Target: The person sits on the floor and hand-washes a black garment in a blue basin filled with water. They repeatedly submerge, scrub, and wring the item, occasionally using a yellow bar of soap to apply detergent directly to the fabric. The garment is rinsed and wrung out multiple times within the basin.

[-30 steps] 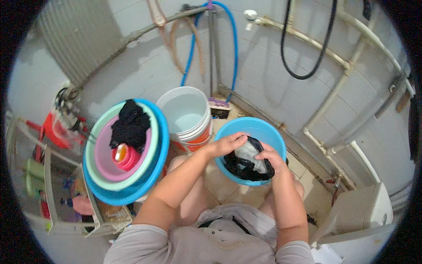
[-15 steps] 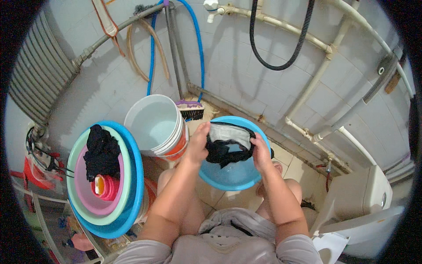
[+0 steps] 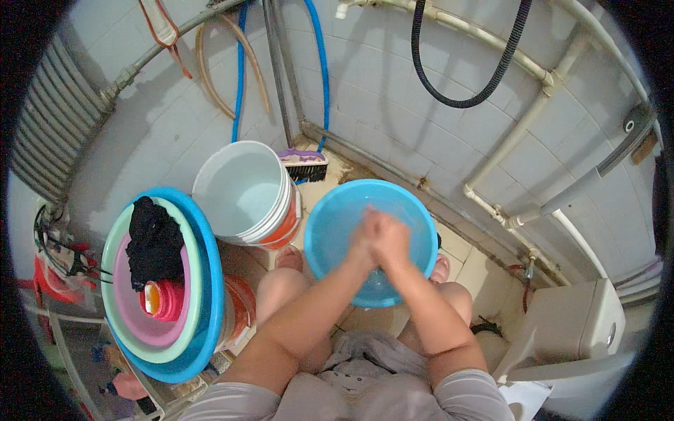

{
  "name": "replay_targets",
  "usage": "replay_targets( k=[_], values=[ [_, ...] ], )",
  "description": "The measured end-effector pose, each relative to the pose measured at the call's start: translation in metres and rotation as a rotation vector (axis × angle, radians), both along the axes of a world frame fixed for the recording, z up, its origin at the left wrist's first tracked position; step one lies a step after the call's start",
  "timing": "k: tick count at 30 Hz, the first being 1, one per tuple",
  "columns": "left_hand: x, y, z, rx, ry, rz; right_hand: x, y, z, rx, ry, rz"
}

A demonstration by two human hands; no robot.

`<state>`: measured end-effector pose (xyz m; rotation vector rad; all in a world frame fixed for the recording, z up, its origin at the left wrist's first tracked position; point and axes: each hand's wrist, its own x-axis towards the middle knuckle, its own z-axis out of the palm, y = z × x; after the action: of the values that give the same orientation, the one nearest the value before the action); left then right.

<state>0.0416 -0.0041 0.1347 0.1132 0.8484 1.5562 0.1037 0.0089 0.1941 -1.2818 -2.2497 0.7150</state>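
Note:
Over the light-blue basin (image 3: 324, 224) on the floor between my feet, my left hand (image 3: 361, 243) and my right hand (image 3: 391, 240) are pressed together. Motion blurs both, and their fingers look closed around each other. The black-and-grey cloth held a moment ago does not show now; the hands or the basin may hide it. Water shows in the basin below my wrists.
A white bucket (image 3: 239, 186) of water stands left of the basin, with a purple-topped brush (image 3: 306, 165) behind it. Farther left, stacked tubs (image 3: 215, 281) hold black cloth (image 3: 154, 242) and a pink-red container (image 3: 167, 300). A toilet (image 3: 562, 323) is at right.
My hands have come together and lower over the basin; before, they stretched the black-and-grey cloth between them. That cloth has gone out of sight. The view has shifted slightly.

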Motion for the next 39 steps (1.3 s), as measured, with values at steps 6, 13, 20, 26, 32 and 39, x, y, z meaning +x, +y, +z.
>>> replay_targets(
  k=[6,13,20,26,32,39],
  values=[
    [-0.004,-0.007,0.056,-0.242,-0.027,-0.060,0.008,0.020,0.012,-0.174,0.047,-0.190],
    [-0.017,0.005,0.005,-0.254,0.060,-0.042,0.014,0.016,0.016,-0.327,0.644,-0.221],
    [0.024,-0.009,0.028,-0.093,-0.238,0.076,0.006,0.009,0.030,-0.360,-0.071,-0.108],
    [0.003,0.003,-0.058,0.063,0.052,-0.222,-0.003,0.010,-0.052,0.654,0.117,-0.145],
    [0.003,-0.010,0.056,-0.148,-0.060,-0.312,0.044,0.065,-0.015,-0.263,0.421,-0.289],
    [-0.023,-0.008,0.052,-0.071,0.209,-0.260,0.063,0.052,0.031,-0.805,1.034,-0.146]
  ],
)
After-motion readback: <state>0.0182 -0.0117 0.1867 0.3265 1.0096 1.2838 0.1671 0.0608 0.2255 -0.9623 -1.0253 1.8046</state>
